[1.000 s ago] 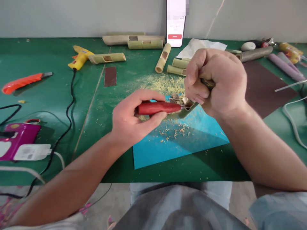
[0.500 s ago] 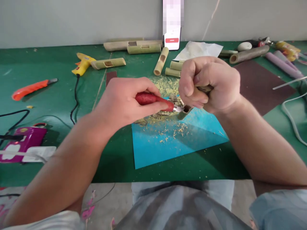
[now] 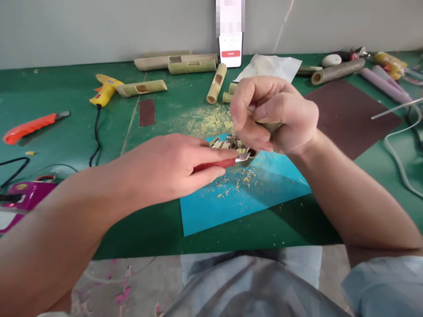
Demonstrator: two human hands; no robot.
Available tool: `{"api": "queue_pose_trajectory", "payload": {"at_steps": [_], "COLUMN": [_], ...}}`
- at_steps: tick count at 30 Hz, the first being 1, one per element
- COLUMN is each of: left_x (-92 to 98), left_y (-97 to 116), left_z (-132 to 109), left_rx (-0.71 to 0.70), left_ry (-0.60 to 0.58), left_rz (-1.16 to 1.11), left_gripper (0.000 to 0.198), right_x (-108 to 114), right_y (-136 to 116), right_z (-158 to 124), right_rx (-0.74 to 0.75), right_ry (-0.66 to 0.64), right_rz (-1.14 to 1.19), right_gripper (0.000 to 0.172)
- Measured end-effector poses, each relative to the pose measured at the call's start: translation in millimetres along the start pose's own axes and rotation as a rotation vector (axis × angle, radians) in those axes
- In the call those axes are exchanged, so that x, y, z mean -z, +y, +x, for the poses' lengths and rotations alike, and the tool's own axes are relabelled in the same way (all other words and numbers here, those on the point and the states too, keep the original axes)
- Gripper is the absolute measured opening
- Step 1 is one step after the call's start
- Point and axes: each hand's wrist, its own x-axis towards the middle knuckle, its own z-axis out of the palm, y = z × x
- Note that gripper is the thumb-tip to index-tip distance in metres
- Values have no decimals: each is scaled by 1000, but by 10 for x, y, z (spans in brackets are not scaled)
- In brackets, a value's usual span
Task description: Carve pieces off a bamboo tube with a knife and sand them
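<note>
Your left grip (image 3: 180, 165) has flattened since half a second ago, so the back end of the red, rounded-handled knife with a short metal blade (image 3: 213, 165) has dropped, and your right grip (image 3: 277, 114) has edged left. You have thumb and forefinger closed along that handle; your other fist is curled around the short, dull-green hollow bamboo tube (image 3: 247, 163), how firmly cannot be told. That tube sits over the bright blue flat rectangular sheet (image 3: 211, 215), toward its far edge, with your blade at the cut opening.

Watch your aim: the blade points toward your right fingers, so a skip off the rim, or the tube rolling in your fist, could nick them. Too much forefinger pressure might split the tube wall, and the loose pile of pale and brown bamboo chips (image 3: 228, 144) at the sheet's far edge could make your work slide.

Only hollow bamboo serves as a container: beyond the sheet on the smooth green counter (image 3: 132, 237), the pale-green windowed bamboo cylinder (image 3: 217, 83) shows you a cavity, its contents too dim to make out, and the hollow at your blade is mostly hidden
</note>
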Motion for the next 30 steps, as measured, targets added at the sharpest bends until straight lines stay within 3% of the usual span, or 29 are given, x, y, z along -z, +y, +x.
{"api": "queue_pose_trajectory", "payload": {"at_steps": [3, 8, 16, 25, 30], "left_x": [13, -9, -109, -248, -365], "left_y": [-27, -80, -56, 57, 167], "left_z": [-1, -9, -9, -80, -152], "left_rx": [-104, -39, 33, 122, 190], "left_ry": [-234, -275, -268, -158, -116], "left_rz": [-47, -166, -282, -339, -454], "left_gripper": [32, 35, 39, 36, 34], "right_x": [-15, -64, -113, -181, -192], "right_y": [23, 103, 111, 68, 122], "right_z": [19, 54, 87, 12, 42], "right_rx": [4, 92, 136, 26, 130], "right_ry": [-25, 49, 102, 267, 279], "right_rz": [-3, 11, 55, -53, -39], "right_gripper": [15, 19, 25, 22, 22]}}
